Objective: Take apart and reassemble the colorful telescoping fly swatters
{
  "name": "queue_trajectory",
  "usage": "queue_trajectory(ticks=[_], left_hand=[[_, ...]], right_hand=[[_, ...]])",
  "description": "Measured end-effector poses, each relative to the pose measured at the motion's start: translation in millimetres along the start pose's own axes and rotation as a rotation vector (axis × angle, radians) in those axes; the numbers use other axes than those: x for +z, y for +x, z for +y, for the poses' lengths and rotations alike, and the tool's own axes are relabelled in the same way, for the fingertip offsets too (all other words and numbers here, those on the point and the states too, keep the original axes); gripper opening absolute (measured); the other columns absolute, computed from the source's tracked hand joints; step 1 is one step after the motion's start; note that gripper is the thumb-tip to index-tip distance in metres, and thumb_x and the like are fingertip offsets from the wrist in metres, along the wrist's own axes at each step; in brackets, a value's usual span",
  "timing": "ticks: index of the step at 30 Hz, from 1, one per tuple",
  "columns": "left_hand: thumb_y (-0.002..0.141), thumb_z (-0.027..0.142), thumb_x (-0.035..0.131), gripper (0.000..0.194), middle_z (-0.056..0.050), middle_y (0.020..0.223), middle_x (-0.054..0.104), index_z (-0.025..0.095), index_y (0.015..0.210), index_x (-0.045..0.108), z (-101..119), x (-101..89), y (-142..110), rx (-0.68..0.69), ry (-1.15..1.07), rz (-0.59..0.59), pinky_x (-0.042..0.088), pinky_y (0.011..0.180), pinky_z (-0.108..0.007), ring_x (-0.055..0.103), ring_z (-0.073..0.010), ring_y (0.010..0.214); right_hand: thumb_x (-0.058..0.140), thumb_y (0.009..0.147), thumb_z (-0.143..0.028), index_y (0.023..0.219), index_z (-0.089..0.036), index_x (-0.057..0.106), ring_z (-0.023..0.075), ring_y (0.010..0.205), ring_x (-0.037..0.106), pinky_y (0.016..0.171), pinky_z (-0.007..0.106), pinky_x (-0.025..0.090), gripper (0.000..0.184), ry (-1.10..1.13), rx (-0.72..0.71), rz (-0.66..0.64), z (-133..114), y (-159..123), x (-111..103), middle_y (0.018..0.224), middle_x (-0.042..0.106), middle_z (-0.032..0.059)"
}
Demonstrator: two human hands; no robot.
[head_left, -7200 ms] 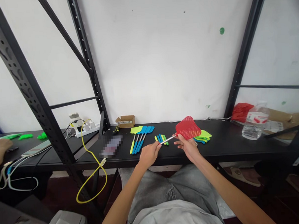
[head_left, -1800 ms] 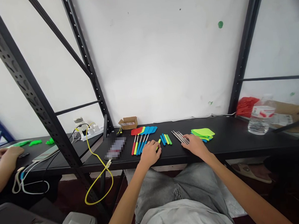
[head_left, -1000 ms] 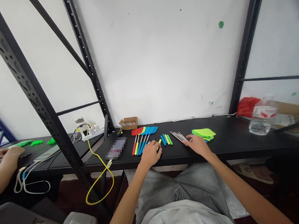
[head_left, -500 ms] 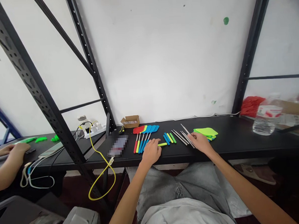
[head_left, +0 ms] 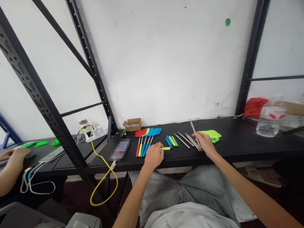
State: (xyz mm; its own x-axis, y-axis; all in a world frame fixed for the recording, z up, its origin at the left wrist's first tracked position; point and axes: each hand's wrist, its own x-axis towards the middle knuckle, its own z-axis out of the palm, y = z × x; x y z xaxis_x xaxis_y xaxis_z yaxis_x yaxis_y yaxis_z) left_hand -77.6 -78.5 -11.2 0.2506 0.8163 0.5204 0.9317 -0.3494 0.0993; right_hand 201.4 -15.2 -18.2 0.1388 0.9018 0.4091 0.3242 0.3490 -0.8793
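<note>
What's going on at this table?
A person holds a yellow-green handle in the left hand and a metal rod in the right hand; the two pieces are apart. A row of swatters with heads, shafts and handles lies toward the left. Loose handles and more metal rods lie in the middle, with a stack of heads by the right hand.

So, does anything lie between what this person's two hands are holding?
Yes: between the yellow-green stick in the left hand and the metal rod in the right hand, a row of coloured sticks and, nearer the rod, several loose rods lie on the black table.
</note>
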Motion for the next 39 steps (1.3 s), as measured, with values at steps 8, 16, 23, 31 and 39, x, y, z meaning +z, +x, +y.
queue_trajectory(ticks=[8,16,23,31,39], left_hand=[[0.092,0.019,0.04,0.012,-0.002,0.08,0.066,0.021,0.096,0.051,0.5,-2.4,0.1,-0.007,-0.015,-0.038,0.034,0.068,-0.03,0.062,-0.0204,0.074],[0.094,0.019,0.038,0.015,-0.003,0.077,0.065,0.021,0.099,0.051,-1.7,2.6,0.9,0.015,0.052,-0.033,0.033,0.066,-0.031,0.062,-0.0211,0.072],[0.095,0.018,0.035,0.019,-0.004,0.079,0.064,0.021,0.105,0.051,-1.0,1.0,0.3,0.036,0.069,-0.043,0.035,0.067,-0.031,0.062,-0.0216,0.076],[0.095,0.016,0.035,0.019,-0.004,0.08,0.06,0.022,0.106,0.049,-1.4,-1.5,-0.7,0.081,0.049,-0.025,0.034,0.066,-0.03,0.059,-0.0215,0.077],[0.094,0.015,0.035,0.017,-0.003,0.081,0.056,0.023,0.104,0.047,-1.6,-5.8,-2.5,0.111,-0.044,-0.017,0.035,0.066,-0.029,0.055,-0.0208,0.078]], right_hand=[[0.072,0.073,-0.048,0.091,-0.019,0.067,0.0102,0.048,0.051,0.037,0.022,0.03,0.035,0.46,0.099,-0.217,-36.3,-18.3,10.4,0.075,0.065,0.003],[0.062,0.082,-0.046,0.095,-0.018,0.068,0.0114,0.053,0.057,0.041,0.021,0.034,0.032,0.524,0.18,-0.411,-31.9,-34.9,31.6,0.084,0.071,0.0069],[0.064,0.078,-0.042,0.091,-0.019,0.063,0.0111,0.051,0.056,0.042,0.021,0.034,0.026,0.56,0.188,-0.397,-22.5,-31.2,33.1,0.08,0.072,0.0053],[0.066,0.079,-0.043,0.09,-0.018,0.063,0.0103,0.052,0.056,0.044,0.02,0.034,0.027,0.526,0.166,-0.449,-25.3,-32.0,32.1,0.082,0.073,0.0071],[0.064,0.082,-0.045,0.094,-0.018,0.064,0.0106,0.056,0.057,0.047,0.021,0.035,0.03,0.477,0.121,-0.535,-25.7,-31.9,27.7,0.09,0.074,0.0086]])
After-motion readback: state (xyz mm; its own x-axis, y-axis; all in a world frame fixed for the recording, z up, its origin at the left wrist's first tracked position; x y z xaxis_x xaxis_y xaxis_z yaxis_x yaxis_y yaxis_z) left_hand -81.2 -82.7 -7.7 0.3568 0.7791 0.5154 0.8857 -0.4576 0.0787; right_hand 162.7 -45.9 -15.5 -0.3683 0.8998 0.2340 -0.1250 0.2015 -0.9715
